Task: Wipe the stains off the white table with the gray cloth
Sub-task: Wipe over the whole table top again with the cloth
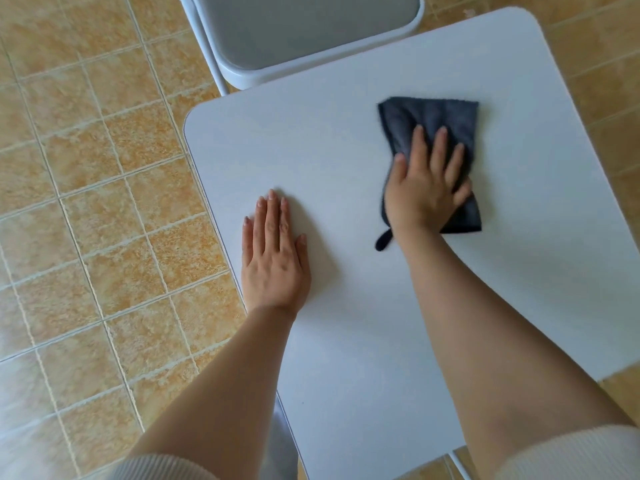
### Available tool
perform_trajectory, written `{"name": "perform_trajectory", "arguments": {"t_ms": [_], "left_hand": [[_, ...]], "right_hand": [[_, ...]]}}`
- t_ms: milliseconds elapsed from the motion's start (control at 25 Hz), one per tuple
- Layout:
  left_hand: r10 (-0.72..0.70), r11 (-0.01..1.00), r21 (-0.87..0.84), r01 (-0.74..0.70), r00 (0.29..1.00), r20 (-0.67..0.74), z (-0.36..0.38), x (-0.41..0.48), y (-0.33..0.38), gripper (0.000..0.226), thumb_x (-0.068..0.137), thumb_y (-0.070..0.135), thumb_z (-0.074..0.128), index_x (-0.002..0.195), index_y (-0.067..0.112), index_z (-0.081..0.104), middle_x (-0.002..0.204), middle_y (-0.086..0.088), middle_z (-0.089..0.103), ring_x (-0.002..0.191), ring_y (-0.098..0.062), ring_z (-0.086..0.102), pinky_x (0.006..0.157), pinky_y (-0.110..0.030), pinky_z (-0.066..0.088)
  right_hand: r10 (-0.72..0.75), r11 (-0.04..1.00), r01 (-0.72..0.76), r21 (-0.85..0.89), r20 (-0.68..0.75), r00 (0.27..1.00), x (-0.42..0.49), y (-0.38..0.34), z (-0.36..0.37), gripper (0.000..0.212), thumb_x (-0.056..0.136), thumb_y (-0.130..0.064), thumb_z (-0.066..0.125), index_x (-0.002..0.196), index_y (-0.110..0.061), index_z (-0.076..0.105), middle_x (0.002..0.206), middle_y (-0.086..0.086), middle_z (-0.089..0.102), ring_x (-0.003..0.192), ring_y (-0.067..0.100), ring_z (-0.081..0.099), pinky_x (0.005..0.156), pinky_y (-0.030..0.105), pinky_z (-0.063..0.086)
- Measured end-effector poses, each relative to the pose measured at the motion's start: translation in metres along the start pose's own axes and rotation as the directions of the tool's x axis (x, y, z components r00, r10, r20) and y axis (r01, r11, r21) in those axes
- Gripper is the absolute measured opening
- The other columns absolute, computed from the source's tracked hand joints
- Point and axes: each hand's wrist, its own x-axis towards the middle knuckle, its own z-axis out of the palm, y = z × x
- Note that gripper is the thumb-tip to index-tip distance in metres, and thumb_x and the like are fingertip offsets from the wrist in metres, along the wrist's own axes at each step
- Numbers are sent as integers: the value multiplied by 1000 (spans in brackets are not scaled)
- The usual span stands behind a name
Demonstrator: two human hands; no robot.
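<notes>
The white table point(346, 140) fills the middle and right of the head view. A dark gray cloth point(433, 117) lies flat on its far right part, with a small hanging loop at its near left corner. My right hand point(424, 188) presses down on the cloth with straight, spread fingers. My left hand point(273, 252) rests flat on the bare tabletop near the left edge, fingers straight and together, holding nothing. No stain shows plainly on the surface.
A gray folding chair point(304, 32) with a white frame stands tucked against the table's far edge. Tan floor tiles point(86, 202) lie to the left and right of the table.
</notes>
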Motion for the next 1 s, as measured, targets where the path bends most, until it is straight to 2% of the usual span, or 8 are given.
{"name": "perform_trajectory", "arguments": {"t_ms": [160, 240, 360, 440, 560, 640, 800, 1000], "left_hand": [[-2, 1000, 2, 2, 1000, 7, -1, 0, -1, 57, 103, 32, 20, 154, 7, 18, 162, -7, 14, 150, -20, 9, 122, -35, 1], [-2, 1000, -5, 2, 1000, 2, -2, 0, 0, 57, 103, 32, 19, 154, 7, 18, 162, -6, 14, 150, -20, 9, 122, -34, 0], [-3, 1000, -13, 3, 1000, -7, -1, -1, 0, 56, 103, 32, 21, 154, 8, 18, 162, -6, 15, 150, -19, 10, 122, -33, 1], [-6, 1000, -9, 6, 1000, -10, 0, 0, 0, 56, 103, 32, 21, 154, 8, 18, 162, -6, 16, 150, -20, 10, 122, -33, 0], [-15, 1000, 4, 15, 1000, -9, 1, -2, 1, 57, 103, 34, 21, 154, 8, 18, 162, -6, 15, 150, -20, 9, 122, -32, -2], [-22, 1000, 4, 22, 1000, 9, 0, -5, 4, 58, 103, 35, 21, 154, 8, 17, 162, -6, 14, 150, -20, 8, 122, -34, -1], [17, 999, -35, -17, 1000, 18, -2, -35, 24, 57, 103, 34, 18, 154, 7, 18, 162, -7, 13, 150, -20, 7, 122, -35, -1], [34, 999, -25, -33, 999, 20, 8, -82, 41, 57, 103, 35, 21, 154, 8, 20, 161, -6, 17, 150, -20, 11, 122, -34, 1]], "right_hand": [[-343, 939, 341, -41, -96, 934, -68, 1, 3, 41, 103, -44, 44, 143, -37, 52, 155, -5, 45, 144, 24, 40, 107, 51, 35], [-372, 928, 370, -34, -79, 925, -110, 33, -11, 41, 105, -44, 41, 145, -37, 49, 156, -5, 42, 145, 23, 39, 108, 49, 35], [-280, 958, 273, -93, -82, 956, -146, 91, -30, 41, 106, -44, 42, 146, -36, 48, 157, -5, 42, 146, 22, 37, 108, 48, 36], [-149, 983, 138, -122, -87, 985, -133, 113, -32, 41, 106, -44, 42, 145, -36, 49, 157, -4, 42, 146, 23, 37, 107, 50, 37], [158, 987, -159, -14, -82, 984, -97, 101, -28, 46, 103, -44, 41, 147, -35, 46, 160, -2, 37, 149, 27, 31, 109, 56, 32], [195, 981, -193, 35, -94, 976, -93, 77, -22, 47, 100, -44, 43, 145, -35, 49, 158, -1, 40, 147, 28, 34, 107, 57, 33], [-144, 989, 146, 0, -143, 979, -151, 65, -18, 41, 104, -43, 46, 144, -35, 52, 155, -2, 44, 144, 26, 40, 105, 51, 36], [-282, 959, 281, -40, -22, 959, -230, 142, -50, 45, 106, -44, 42, 150, -33, 44, 159, -3, 38, 148, 24, 34, 110, 50, 36]]}}
